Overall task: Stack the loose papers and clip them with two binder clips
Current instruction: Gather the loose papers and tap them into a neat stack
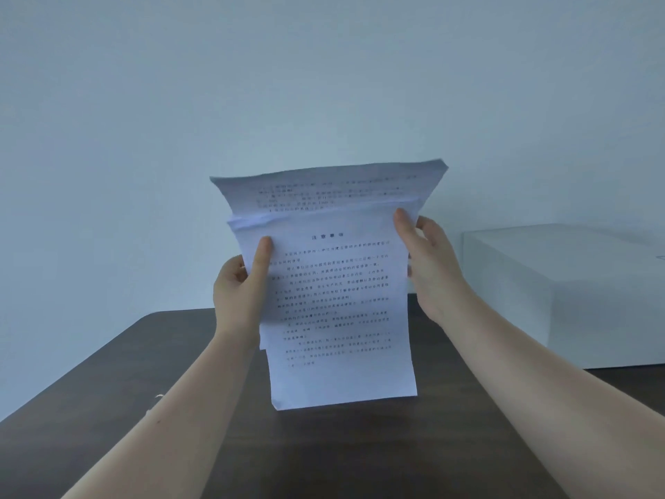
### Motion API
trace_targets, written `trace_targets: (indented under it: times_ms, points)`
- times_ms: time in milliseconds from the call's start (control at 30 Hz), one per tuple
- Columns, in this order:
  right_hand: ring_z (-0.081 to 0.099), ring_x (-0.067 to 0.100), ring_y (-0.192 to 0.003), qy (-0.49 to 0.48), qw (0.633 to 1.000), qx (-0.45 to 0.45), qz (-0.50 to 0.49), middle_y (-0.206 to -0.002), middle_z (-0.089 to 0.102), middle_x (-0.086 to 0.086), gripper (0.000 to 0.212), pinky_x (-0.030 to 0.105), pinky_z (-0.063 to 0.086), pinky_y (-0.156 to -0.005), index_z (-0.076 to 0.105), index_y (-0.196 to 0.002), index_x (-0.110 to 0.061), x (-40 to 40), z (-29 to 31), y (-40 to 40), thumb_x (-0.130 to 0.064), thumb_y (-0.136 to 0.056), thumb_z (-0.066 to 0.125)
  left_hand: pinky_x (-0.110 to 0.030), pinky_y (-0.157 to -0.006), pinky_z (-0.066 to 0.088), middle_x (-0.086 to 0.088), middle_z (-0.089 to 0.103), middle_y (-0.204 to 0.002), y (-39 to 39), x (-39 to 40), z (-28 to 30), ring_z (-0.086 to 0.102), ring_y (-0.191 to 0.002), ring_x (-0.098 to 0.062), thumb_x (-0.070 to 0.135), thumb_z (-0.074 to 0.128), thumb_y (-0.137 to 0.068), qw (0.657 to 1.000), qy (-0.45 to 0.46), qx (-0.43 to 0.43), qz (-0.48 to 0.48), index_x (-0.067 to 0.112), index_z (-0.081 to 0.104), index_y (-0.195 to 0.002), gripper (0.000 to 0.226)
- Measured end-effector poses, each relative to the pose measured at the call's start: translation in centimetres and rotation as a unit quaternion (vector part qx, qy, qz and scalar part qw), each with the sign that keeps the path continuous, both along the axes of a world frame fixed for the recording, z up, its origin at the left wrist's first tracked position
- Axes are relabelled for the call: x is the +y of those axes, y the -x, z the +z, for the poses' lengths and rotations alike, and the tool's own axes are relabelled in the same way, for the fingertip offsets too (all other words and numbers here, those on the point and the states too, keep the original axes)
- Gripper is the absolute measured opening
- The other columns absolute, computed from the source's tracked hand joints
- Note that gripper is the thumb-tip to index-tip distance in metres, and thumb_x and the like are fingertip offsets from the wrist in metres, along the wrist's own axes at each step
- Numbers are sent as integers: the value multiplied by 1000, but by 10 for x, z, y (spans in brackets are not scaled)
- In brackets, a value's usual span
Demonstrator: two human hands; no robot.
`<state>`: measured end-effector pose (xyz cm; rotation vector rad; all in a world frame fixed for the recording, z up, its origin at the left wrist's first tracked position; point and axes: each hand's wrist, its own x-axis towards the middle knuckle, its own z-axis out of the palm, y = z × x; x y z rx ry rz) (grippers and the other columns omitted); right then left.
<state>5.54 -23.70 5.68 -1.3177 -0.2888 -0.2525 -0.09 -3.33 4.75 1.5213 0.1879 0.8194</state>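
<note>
A stack of white printed papers (pixel 338 300) stands upright, its bottom edge resting on the dark wooden table (pixel 360 455). The sheets are uneven: some at the back stick up higher and lean away, and the front sheet sits lower. My left hand (pixel 239 289) grips the stack's left edge, thumb on the front page. My right hand (pixel 430 268) holds the right edge, thumb on the front and fingers behind. No binder clips are in view.
A white box (pixel 575 293) stands on the table at the right, close to my right forearm. A plain pale wall rises behind the table. A small white scrap (pixel 158 396) lies near the table's left edge.
</note>
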Motion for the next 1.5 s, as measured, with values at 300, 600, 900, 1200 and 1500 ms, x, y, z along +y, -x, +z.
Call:
trace_targets:
  times_ms: [300,600,900,1200,1500]
  points:
    - [66,28,-111,-9,1000,-21,4,-118,70,7,63,54,48,-101,66,-104,-20,6,0,8,-73,-71,59,-29,-77,54,10,74,-93,-3,0,-10,70,-84,-11,53,73,-73,996,23,-2,-83,19,69,-87,37]
    - [67,29,-106,-60,997,-13,49,-99,72,8,44,36,48,-93,64,-80,-19,-4,22,10,-62,-73,70,-15,-62,56,2,78,-98,7,7,-16,74,-85,-8,26,77,-76,989,23,-11,-143,12,75,-99,27]
    - [68,25,-101,-97,991,-62,68,-107,72,11,38,45,52,-91,68,-96,-22,-15,41,15,-56,-89,52,-41,-80,59,-1,79,-92,5,19,-3,75,-87,-21,42,78,-71,992,29,9,-122,14,75,-87,31]
    - [67,33,-109,-67,994,-18,86,-117,72,12,29,45,50,-92,68,-112,-5,-12,46,12,-23,-89,65,-34,-74,60,3,79,-88,7,21,-9,75,-86,-18,35,81,-66,992,-5,4,-127,15,76,-85,27]
    - [69,17,-77,-9,991,-108,75,-95,77,-1,20,33,55,-67,68,-97,-25,-21,41,7,-8,-94,57,-38,-75,61,-7,77,-96,11,24,-3,75,-87,-22,59,63,-72,989,24,2,-146,4,71,-93,59]
